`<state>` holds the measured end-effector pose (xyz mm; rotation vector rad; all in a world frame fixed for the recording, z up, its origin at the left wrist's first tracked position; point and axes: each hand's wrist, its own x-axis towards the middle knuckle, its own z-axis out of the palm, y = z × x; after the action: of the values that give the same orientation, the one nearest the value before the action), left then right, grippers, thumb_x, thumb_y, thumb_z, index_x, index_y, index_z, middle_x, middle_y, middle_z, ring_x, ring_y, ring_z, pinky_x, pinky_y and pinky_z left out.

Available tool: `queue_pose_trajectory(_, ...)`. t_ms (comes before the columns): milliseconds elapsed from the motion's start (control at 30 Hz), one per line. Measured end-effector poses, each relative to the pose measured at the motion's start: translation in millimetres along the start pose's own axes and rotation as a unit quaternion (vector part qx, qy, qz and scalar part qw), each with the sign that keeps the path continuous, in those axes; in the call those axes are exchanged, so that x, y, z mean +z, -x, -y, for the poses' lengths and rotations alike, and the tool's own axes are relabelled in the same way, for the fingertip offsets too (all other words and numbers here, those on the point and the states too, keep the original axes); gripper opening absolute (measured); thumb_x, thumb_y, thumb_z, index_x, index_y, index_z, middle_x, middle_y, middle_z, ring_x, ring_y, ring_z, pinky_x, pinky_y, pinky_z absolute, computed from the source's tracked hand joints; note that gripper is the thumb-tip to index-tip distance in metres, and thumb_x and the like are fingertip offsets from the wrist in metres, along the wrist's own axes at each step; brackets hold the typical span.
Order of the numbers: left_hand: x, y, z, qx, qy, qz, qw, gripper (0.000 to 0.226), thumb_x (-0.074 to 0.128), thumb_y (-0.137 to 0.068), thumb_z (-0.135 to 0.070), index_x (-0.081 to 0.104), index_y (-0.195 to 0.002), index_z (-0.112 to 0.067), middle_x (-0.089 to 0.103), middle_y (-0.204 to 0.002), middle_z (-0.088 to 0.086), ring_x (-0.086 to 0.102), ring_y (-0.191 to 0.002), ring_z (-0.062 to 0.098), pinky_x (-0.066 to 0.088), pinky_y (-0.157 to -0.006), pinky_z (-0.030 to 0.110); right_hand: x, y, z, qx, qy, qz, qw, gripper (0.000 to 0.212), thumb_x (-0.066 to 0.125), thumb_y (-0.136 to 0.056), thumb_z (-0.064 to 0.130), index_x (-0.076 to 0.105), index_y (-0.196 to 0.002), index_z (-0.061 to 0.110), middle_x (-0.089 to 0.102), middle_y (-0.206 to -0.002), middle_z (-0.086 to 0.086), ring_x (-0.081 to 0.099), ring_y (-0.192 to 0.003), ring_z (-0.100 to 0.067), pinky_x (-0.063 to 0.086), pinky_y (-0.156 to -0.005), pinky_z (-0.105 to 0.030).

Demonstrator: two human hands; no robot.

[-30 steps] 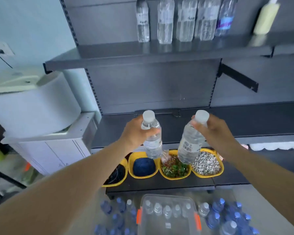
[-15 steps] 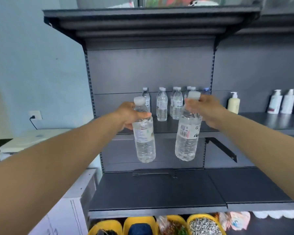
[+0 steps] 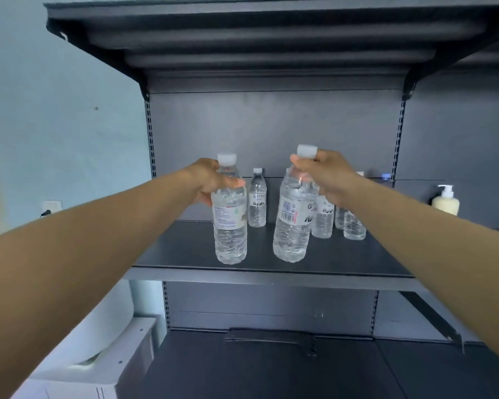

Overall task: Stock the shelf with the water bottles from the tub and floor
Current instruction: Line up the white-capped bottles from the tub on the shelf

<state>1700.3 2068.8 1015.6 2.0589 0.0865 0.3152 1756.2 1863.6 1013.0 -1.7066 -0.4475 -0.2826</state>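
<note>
My left hand (image 3: pixel 211 182) is gripping one bottle (image 3: pixel 230 217), my right hand (image 3: pixel 327 175) another (image 3: pixel 293 220) by its neck, both at the shelf's (image 3: pixel 185 249) near edge. I'm placing them; next, I reckon, comes setting them down upright and letting go.
</note>
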Motion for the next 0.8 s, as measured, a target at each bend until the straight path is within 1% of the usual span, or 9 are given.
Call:
queue_pose_trajectory(67,-0.4,-23.5,9.1,-0.002,0.007,-0.014,1.000,0.046,0.073,-0.080,-0.019,0.053,-0.120,-0.010,0.061,-0.110,0.007,0.060,-0.097,0.024,0.051,-0.088,0.043,9.9,-18.0,-9.1,0.007,-0.003,-0.001,1.000,0.027,0.064,-0.088,0.025,0.062,-0.111,0.011,0.063,-0.105,-0.003,0.057,-0.097,-0.017,0.045,-0.085,-0.032)
queue_pose_trajectory(133,-0.6,-45.3,18.8,-0.003,0.017,-0.018,1.000,0.038,0.073,-0.080,-0.018,0.054,-0.113,-0.014,0.061,-0.104,0.005,0.061,-0.096,0.024,0.051,-0.089,0.043,19.4,-35.9,-20.3,0.014,0.001,0.007,1.000,0.031,0.064,-0.088,0.025,0.062,-0.115,0.011,0.065,-0.105,-0.003,0.060,-0.100,-0.019,0.047,-0.085,-0.031)
queue_pose_trajectory(233,-2.0,-79.1,34.7,-0.004,0.024,-0.024,0.999,0.034,0.074,-0.079,-0.017,0.056,-0.108,-0.015,0.063,-0.104,0.005,0.062,-0.098,0.024,0.051,-0.092,0.045,35.0,-62.4,-37.1,0.012,0.008,0.007,1.000,0.029,0.064,-0.088,0.024,0.062,-0.114,0.011,0.065,-0.105,-0.004,0.060,-0.102,-0.018,0.045,-0.086,-0.028)
queue_pose_trajectory(300,-3.3,-103.3,46.1,-0.010,0.030,-0.025,0.999,0.033,0.074,-0.079,-0.017,0.056,-0.106,-0.015,0.063,-0.104,0.005,0.062,-0.097,0.023,0.052,-0.090,0.043,45.9,-77.6,-47.9,0.016,0.004,0.003,1.000,0.031,0.063,-0.089,0.022,0.060,-0.117,0.010,0.063,-0.105,-0.002,0.059,-0.100,-0.016,0.041,-0.084,-0.026)
queue_pose_trajectory(400,-4.9,-140.8,63.4,-0.018,0.034,-0.022,0.999,0.033,0.075,-0.078,-0.017,0.053,-0.102,-0.017,0.062,-0.104,0.004,0.061,-0.098,0.023,0.051,-0.092,0.041,63.6,-102.9,-68.0,0.030,0.014,0.001,0.999,0.022,0.063,-0.088,0.025,0.063,-0.108,0.015,0.064,-0.098,0.001,0.061,-0.105,-0.020,0.040,-0.085,-0.029)
queue_pose_trajectory(500,-7.6,-179.4,82.9,-0.021,0.027,-0.015,0.999,0.039,0.078,-0.074,-0.021,0.057,-0.107,-0.016,0.063,-0.112,0.005,0.062,-0.106,0.025,0.049,-0.095,0.045,82.4,-130.5,-89.3,0.041,0.036,-0.011,0.998,0.010,0.064,-0.086,0.029,0.062,-0.094,0.024,0.066,-0.101,0.001,0.061,-0.104,-0.021,0.041,-0.086,-0.033)
queue_pose_trajectory(600,-8.5,-217.4,101.0,-0.011,0.020,0.000,1.000,0.042,0.079,-0.073,-0.023,0.060,-0.110,-0.015,0.064,-0.117,0.007,0.062,-0.108,0.026,0.050,-0.095,0.046,99.7,-154.1,-109.2,0.049,0.061,-0.026,0.997,0.018,0.063,-0.087,0.031,0.064,-0.100,0.018,0.067,-0.103,-0.001,0.061,-0.101,-0.020,0.043,-0.087,-0.035)
queue_pose_trajectory(667,-8.9,-240.6,110.4,-0.006,0.019,0.011,1.000,0.045,0.080,-0.072,-0.023,0.061,-0.112,-0.015,0.064,-0.119,0.009,0.062,-0.108,0.027,0.050,-0.095,0.044,111.3,-166.4,-119.2,0.054,0.071,-0.035,0.995,0.022,0.063,-0.087,0.030,0.065,-0.104,0.016,0.066,-0.098,0.001,0.061,-0.098,-0.019,0.045,-0.091,-0.036)
queue_pose_trajectory(800,-11.3,-281.3,123.9,-0.001,0.022,0.029,0.999,0.056,0.081,-0.069,-0.026,0.060,-0.119,-0.012,0.064,-0.121,0.009,0.061,-0.109,0.027,0.048,-0.098,0.042,130.9,-188.9,-131.2,0.067,0.067,-0.055,0.994,0.022,0.062,-0.088,0.026,0.065,-0.105,0.013,0.061,-0.092,0.002,0.057,-0.090,-0.016,0.042,-0.083,-0.030)
